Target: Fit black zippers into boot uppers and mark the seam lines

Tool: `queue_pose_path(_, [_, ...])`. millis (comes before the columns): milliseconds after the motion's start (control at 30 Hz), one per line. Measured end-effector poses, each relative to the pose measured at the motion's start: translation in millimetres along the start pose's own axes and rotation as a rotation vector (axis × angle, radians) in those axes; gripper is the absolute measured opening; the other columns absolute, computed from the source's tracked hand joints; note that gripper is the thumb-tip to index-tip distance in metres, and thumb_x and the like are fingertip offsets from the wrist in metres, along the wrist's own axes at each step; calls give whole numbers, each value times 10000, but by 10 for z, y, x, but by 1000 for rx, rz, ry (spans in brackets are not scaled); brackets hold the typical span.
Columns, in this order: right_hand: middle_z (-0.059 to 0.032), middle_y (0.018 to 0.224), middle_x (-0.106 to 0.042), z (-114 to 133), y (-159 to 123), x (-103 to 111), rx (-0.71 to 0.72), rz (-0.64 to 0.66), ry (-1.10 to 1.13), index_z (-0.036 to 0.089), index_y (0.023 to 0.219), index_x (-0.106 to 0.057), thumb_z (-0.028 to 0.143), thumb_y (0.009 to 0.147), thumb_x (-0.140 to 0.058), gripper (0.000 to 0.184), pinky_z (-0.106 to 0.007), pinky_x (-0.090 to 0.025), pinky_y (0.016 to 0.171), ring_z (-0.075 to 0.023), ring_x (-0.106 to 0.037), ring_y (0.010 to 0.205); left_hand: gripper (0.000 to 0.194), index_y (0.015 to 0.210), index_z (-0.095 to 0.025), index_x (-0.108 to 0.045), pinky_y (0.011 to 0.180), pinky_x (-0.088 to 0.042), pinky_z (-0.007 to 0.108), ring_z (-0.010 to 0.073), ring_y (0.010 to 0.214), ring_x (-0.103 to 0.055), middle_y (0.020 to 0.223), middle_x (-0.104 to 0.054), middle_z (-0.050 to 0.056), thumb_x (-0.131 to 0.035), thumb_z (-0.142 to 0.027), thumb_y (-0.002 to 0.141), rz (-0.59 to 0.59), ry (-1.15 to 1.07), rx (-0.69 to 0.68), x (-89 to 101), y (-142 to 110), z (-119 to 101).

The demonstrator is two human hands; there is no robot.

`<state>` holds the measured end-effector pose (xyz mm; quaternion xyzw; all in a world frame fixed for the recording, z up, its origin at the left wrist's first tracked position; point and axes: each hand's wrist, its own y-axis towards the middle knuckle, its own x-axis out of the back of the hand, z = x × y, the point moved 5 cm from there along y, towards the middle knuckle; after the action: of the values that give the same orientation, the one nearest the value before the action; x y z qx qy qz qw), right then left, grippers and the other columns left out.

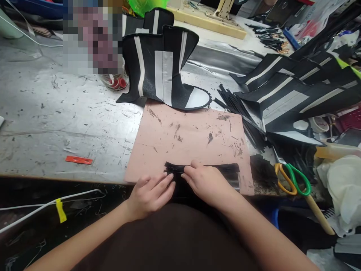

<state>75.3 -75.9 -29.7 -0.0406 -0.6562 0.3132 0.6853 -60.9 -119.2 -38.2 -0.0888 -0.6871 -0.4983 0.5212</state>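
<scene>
A: How are the hands placed at the near edge?

B: They are held apart, with a small gap left between the fingertips. The near side of the black strips (227, 168) is touched at the left end by the left hand (152, 194), and a bit left of the middle by the right hand (210, 183). Whether anything is pinched by either cannot be told; the undersides of the fingers are hidden.

A: And which way are the strips laid?

B: Crosswise, the long axis run left to right, just beyond the fingertips. The middle is reached more nearly by the right hand, and the right end is left untouched. They are borne by the pink sheet (191, 137), near its front edge.

A: What is set to the sides?

B: Scissors (293, 181) are seen to the right, and an orange piece (79, 160) is seen on the bench (36, 139) to the left.

A: Farther off?

B: A black boot piece (149, 77), marked with white bands, is laid past the sheet. To its right, loose strips (248, 126) are heaped beside more boot pieces (287, 107). Behind, a pale board (208, 24) is seen.
</scene>
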Motion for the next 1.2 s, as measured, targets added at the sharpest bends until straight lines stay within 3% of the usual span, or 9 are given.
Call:
queue_pose_path(433, [-42, 860, -561, -12, 2, 1, -2, -6, 30, 195, 847, -594, 354, 913, -338, 308, -227, -334, 505, -110, -556, 567, 145, 816, -222, -621, 693, -333, 288, 140, 854, -605, 942, -695, -15, -494, -152, 816, 71, -52, -7, 8, 78, 54])
queue_pose_path(667, [-18, 742, -550, -124, 24, 42, -58, -98, 219, 167, 664, -550, 297, 848, -452, 245, -225, -356, 552, -111, -509, 603, 110, 692, -198, -601, 647, -320, 290, 122, 649, -522, 841, -700, -53, -537, -127, 748, 44, 49, -25, 24, 142, 60])
queue_pose_path(867, [-12, 712, -552, -151, 52, 29, -78, -108, 256, 173, 635, -530, 281, 836, -468, 236, -228, -349, 556, -115, -498, 607, 345, 940, -178, -643, 666, -333, 318, 149, 694, -540, 887, -696, -21, -358, -368, 898, 110, 71, -19, -15, 113, 27])
queue_pose_path(1067, [-38, 757, -578, -100, 94, 40, -83, -85, 163, 167, 716, -582, 274, 842, -448, 213, -248, -335, 544, -135, -526, 619, 440, 1034, -192, -635, 697, -333, 332, 168, 727, -542, 897, -681, -7, -380, -510, 868, 169, 98, -26, -93, 137, 9])
queue_pose_path(1200, [-68, 765, -597, -182, 1, 97, -157, -88, 35, 149, 805, -611, 370, 838, -450, 276, -274, -311, 536, -175, -553, 638, 466, 1061, -205, -624, 689, -338, 334, 174, 756, -540, 897, -666, 1, -364, -537, 863, 205, 104, -57, -132, 171, 10])
